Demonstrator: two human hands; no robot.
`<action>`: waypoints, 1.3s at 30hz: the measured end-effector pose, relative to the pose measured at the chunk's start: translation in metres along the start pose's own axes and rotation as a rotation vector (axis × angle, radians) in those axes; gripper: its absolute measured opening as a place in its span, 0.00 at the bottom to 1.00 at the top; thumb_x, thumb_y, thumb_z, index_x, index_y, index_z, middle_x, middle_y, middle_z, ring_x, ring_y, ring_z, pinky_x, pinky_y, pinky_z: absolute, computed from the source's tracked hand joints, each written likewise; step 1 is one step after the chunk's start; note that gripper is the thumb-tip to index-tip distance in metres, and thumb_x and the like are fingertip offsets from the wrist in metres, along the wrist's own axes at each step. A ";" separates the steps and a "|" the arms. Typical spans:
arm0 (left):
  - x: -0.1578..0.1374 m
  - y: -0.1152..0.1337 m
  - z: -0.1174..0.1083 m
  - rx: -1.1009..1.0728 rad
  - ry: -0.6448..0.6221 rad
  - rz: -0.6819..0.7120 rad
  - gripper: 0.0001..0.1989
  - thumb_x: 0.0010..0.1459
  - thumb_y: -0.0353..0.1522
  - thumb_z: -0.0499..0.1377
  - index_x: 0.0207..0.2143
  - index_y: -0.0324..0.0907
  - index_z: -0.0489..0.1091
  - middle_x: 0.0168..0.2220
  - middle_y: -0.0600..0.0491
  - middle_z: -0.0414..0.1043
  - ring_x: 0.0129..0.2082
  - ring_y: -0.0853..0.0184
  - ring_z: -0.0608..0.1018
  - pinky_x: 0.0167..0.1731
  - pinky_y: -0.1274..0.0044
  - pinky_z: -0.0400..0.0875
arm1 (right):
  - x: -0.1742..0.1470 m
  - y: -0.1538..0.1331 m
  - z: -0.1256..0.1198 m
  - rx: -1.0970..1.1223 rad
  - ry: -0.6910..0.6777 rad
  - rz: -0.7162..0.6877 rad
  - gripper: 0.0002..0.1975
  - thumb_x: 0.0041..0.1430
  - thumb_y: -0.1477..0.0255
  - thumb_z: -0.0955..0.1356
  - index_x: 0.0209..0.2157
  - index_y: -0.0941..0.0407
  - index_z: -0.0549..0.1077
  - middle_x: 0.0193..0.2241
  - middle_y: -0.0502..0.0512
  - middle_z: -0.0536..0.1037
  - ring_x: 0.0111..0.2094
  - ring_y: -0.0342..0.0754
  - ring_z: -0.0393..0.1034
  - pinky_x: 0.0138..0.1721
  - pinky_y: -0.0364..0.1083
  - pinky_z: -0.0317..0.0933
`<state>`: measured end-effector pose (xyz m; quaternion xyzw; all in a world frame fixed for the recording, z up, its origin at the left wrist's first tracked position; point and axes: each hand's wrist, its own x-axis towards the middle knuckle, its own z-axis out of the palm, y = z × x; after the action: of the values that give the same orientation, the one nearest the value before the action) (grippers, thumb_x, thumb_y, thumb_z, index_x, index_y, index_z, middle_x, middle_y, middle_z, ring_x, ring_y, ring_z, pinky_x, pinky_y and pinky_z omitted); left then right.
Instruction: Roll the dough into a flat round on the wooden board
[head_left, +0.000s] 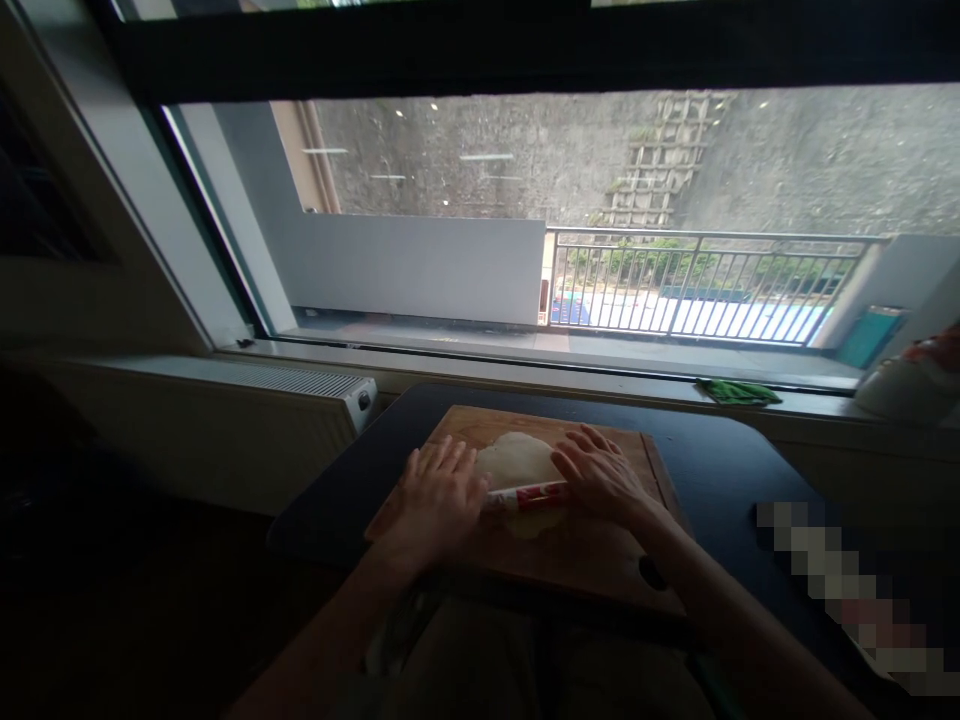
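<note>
A pale, flattened sheet of dough point(517, 460) lies on a wooden cutting board point(600, 560). Across its near edge runs a red and white cylinder point(541, 496), placed like a rolling pin; its exact kind is unclear. My left hand point(442, 490) rests over the cylinder's left end with fingers stretched forward. Over the right end lies my right hand point(596, 470), palm down, its fingers extended and slightly apart. Both hands cover the ends of the cylinder, so only its middle shows.
The board sits on a dark table point(720, 470) by a wide window. A green cloth point(739, 391) lies on the sill, near a pale rounded object point(911, 385). To the left stands a radiator point(247, 420). A pixelated item point(847, 590) is at the table's right.
</note>
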<state>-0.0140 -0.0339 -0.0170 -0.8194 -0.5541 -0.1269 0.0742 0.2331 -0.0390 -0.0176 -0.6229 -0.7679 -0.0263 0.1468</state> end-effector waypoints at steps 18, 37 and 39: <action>0.002 0.000 0.001 0.002 -0.020 -0.094 0.23 0.63 0.39 0.42 0.55 0.40 0.64 0.57 0.47 0.61 0.61 0.55 0.56 0.55 0.54 0.51 | 0.073 -0.012 0.004 -0.036 0.109 -0.053 0.19 0.59 0.64 0.65 0.50 0.57 0.65 0.50 0.57 0.67 0.46 0.50 0.65 0.46 0.56 0.61; -0.072 0.025 0.005 0.119 0.251 0.217 0.20 0.61 0.36 0.49 0.52 0.39 0.66 0.53 0.45 0.67 0.57 0.51 0.62 0.55 0.52 0.46 | 0.052 -0.014 0.004 0.016 -0.034 -0.040 0.24 0.65 0.58 0.49 0.45 0.47 0.71 0.53 0.49 0.68 0.63 0.52 0.39 0.58 0.56 0.36; -0.075 0.019 0.006 0.083 0.271 0.210 0.19 0.60 0.37 0.50 0.51 0.40 0.68 0.49 0.46 0.70 0.55 0.51 0.65 0.54 0.51 0.46 | 0.081 -0.025 0.011 0.024 -0.050 -0.036 0.25 0.64 0.57 0.50 0.45 0.48 0.72 0.52 0.50 0.69 0.62 0.52 0.41 0.57 0.56 0.37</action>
<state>-0.0219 -0.1066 -0.0444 -0.8443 -0.4552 -0.2048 0.1949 0.1921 0.0345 -0.0041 -0.6076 -0.7828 -0.0041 0.1346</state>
